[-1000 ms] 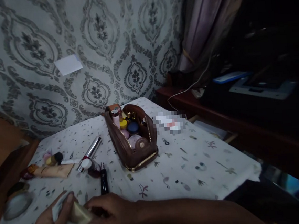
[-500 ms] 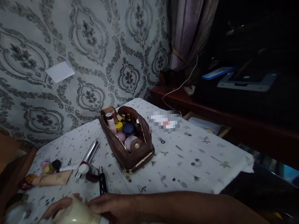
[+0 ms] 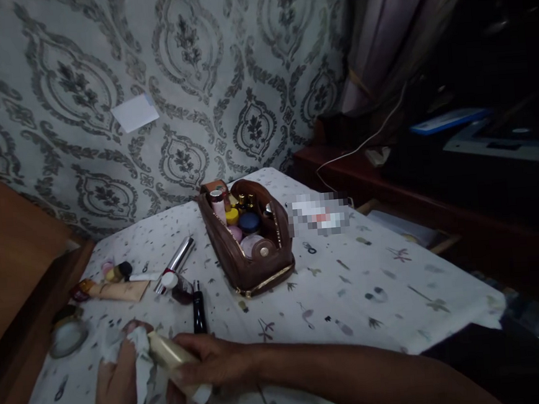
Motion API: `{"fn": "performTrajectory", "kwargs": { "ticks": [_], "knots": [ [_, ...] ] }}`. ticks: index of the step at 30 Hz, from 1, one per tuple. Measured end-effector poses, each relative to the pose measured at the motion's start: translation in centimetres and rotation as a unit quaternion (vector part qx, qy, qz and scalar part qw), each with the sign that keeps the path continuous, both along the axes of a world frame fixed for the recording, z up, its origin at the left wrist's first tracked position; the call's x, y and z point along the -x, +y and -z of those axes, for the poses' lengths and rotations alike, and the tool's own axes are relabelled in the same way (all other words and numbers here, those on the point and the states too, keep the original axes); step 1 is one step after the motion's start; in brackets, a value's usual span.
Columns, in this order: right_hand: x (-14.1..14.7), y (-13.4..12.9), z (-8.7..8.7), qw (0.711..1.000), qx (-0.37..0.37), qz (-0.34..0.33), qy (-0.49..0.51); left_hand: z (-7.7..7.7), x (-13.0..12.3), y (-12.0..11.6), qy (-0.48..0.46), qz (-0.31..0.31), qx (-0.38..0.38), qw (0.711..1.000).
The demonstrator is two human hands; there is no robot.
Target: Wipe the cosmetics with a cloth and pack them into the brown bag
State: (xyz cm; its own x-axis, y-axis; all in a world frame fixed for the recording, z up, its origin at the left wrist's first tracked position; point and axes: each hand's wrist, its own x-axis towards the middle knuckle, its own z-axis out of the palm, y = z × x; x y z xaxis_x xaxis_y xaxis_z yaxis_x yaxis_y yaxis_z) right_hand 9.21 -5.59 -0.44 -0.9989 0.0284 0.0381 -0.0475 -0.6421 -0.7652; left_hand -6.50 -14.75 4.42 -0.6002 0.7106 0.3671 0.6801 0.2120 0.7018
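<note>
A cream-coloured squeeze tube (image 3: 173,357) with a white cap lies tilted in my right hand (image 3: 212,362), whose fingers wrap round its cap half. At the tube's other end, my left hand (image 3: 118,379) grips a crumpled white wipe (image 3: 142,359), close against the tube. Part of the left fingers is hidden by the cloth. Just beyond my right hand lies a black tube (image 3: 198,310). Beside it are a dark red bottle (image 3: 182,290) with a white cap and a silver tube (image 3: 175,263).
An unzipped brown cosmetic bag (image 3: 251,266) full of bottles and jars stands mid-table. To the left lie a beige tube (image 3: 122,291), a small black-capped bottle (image 3: 119,272) and a round jar (image 3: 68,337). An open drawer (image 3: 402,227) sits right of the table.
The tube has turned and slimmed in view, and my right hand now wraps round it. My left hand has come into clearer sight with the wipe. The view has swung left.
</note>
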Motion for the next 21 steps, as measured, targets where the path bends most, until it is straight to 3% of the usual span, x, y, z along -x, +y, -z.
{"fn": "performTrajectory", "kwargs": {
  "ticks": [3,7,9,13,16,18,21],
  "knots": [
    [0.0,-0.1,-0.2,0.999,-0.039,0.024,-0.006,-0.3,-1.5,-0.7,-0.067,-0.047,-0.016,0.997],
    [0.1,-0.1,-0.5,0.987,-0.073,0.138,0.023,-0.2,-3.4,-0.3,-0.157,-0.101,-0.06,0.981],
    [0.1,-0.1,-0.9,0.976,-0.111,0.182,0.047,0.6,-4.1,-0.6,-0.156,-0.105,-0.055,0.981],
    [-0.4,-0.1,-1.2,0.944,-0.217,0.238,0.071,4.5,-5.2,-2.9,-0.03,-0.075,0.043,0.996],
    [-0.8,-0.1,-1.3,0.924,-0.281,0.249,0.08,7.5,-4.9,-4.7,0.08,-0.078,0.089,0.99],
    [-1.1,0.0,-1.9,0.909,-0.322,0.249,0.092,8.4,-3.5,-5.4,0.135,-0.056,0.109,0.983],
    [-1.7,0.4,-3.6,0.871,-0.385,0.285,0.11,8.2,-0.6,-5.5,0.186,-0.005,0.128,0.974]
  ]
}}
